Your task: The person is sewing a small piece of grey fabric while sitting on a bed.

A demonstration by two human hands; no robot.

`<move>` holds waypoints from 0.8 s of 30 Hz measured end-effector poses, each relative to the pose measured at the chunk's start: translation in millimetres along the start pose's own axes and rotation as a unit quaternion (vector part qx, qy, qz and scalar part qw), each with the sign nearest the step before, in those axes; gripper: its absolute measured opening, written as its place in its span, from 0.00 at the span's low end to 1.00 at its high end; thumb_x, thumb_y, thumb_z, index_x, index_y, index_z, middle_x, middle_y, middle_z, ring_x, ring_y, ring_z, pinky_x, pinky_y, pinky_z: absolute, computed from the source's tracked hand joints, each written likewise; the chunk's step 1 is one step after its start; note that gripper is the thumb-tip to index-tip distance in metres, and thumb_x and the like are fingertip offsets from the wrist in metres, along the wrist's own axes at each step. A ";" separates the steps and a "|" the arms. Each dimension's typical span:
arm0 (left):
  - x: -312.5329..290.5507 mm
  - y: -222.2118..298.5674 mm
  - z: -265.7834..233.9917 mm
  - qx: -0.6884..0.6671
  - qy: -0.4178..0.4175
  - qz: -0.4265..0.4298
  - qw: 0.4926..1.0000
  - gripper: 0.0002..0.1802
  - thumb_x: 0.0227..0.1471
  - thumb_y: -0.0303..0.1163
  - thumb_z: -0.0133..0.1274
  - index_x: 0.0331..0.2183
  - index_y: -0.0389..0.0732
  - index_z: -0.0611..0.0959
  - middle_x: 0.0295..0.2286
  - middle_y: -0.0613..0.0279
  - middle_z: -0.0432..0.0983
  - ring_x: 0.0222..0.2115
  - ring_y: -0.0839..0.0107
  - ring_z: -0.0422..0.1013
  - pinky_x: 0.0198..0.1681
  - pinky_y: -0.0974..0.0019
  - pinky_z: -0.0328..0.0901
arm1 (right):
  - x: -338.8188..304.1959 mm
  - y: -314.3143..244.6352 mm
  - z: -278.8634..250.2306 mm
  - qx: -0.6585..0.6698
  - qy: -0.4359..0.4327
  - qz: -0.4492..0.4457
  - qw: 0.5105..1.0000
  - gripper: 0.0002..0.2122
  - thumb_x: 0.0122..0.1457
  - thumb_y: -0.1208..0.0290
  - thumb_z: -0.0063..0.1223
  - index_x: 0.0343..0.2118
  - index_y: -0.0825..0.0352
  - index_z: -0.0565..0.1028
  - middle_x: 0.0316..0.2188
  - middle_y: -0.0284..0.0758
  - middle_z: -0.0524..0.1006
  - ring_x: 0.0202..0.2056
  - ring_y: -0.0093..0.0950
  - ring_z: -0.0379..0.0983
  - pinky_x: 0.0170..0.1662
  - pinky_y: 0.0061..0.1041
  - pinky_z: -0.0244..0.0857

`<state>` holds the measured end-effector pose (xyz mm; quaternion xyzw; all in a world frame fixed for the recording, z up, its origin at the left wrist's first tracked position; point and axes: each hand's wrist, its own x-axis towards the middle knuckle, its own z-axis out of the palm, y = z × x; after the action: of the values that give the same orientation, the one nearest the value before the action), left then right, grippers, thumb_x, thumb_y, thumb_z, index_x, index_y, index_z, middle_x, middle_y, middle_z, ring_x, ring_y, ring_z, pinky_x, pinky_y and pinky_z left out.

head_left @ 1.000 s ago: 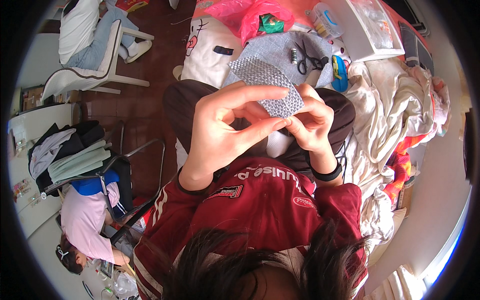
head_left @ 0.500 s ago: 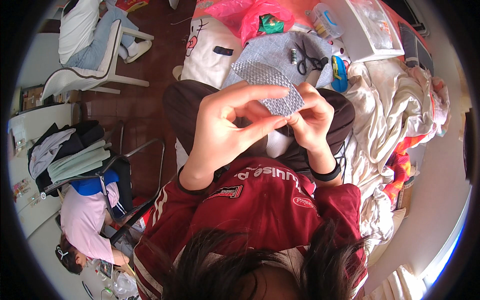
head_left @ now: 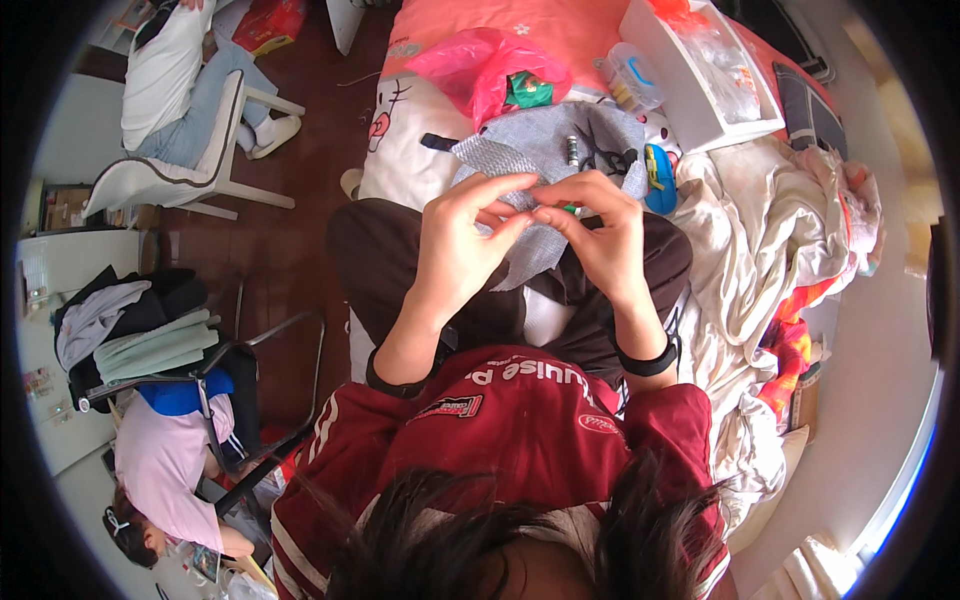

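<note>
A piece of grey woven fabric hangs between my hands over my crossed legs, part of it showing beyond the left fingers. My left hand pinches it between thumb and fingers. Close beside it, my right hand has thumb and forefinger pressed together; whatever lies at those fingertips is too small to make out. Just beyond, a larger grey cloth is spread on the bed. On it lie dark-handled scissors and a small thread spool. A blue and yellow case rests by its right edge.
A pink plastic bag, a clear lidded box and a white bin stand farther back. Crumpled pale bedding lies at right. Two people sit at left, near a white chair and a clothes-laden chair.
My hands have lowered the fabric and turned it. The right fingertips have come up to meet the left ones, and the left hand has drawn in from its wider spread.
</note>
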<state>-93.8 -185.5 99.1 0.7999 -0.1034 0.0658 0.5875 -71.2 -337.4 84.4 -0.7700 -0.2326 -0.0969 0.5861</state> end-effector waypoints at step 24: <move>5.9 -75.8 -31.9 0.267 0.107 -0.045 0.957 0.16 0.35 0.17 0.53 0.33 0.38 0.77 0.28 0.56 0.73 0.23 0.68 0.73 0.25 0.71 0.66 | -53.1 64.6 -209.2 0.086 0.527 0.128 0.836 0.08 0.53 0.69 0.49 0.32 0.67 0.71 0.18 0.26 0.68 0.15 0.12 0.54 0.18 0.10 0.47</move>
<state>-69.2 -133.7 39.9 0.9197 0.0179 0.1495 0.3626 -61.2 -561.9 68.2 -0.5722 0.2051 -0.3916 0.6908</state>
